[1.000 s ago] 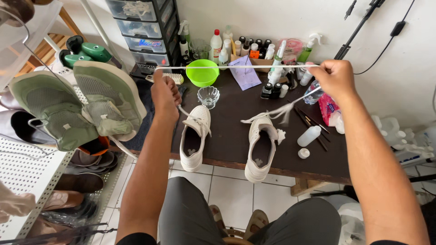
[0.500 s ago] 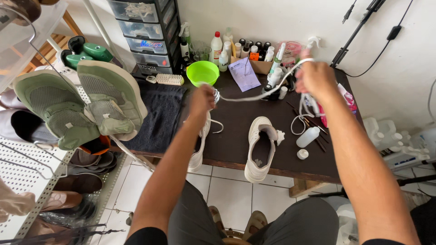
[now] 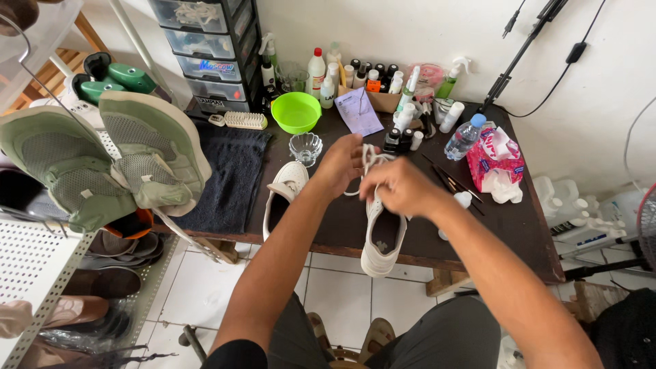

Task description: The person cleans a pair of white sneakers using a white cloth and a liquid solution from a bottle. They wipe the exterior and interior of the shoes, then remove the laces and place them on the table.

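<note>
Over the dark table, both hands' fingers pinch a white lace, seemingly, above a white sneaker.

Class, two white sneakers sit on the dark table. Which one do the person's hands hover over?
The white sneaker nearer the table's front edge, its heel overhanging, lies under both hands, which hold a white lace. The other sneaker lies apart beside the dark towel.

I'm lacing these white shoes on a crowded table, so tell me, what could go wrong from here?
The right shoe hangs its heel over the table edge; a tug on the lace by either the left hand or right hand might tip it off. The glass bowl sits just behind the left hand and could get knocked.
</note>
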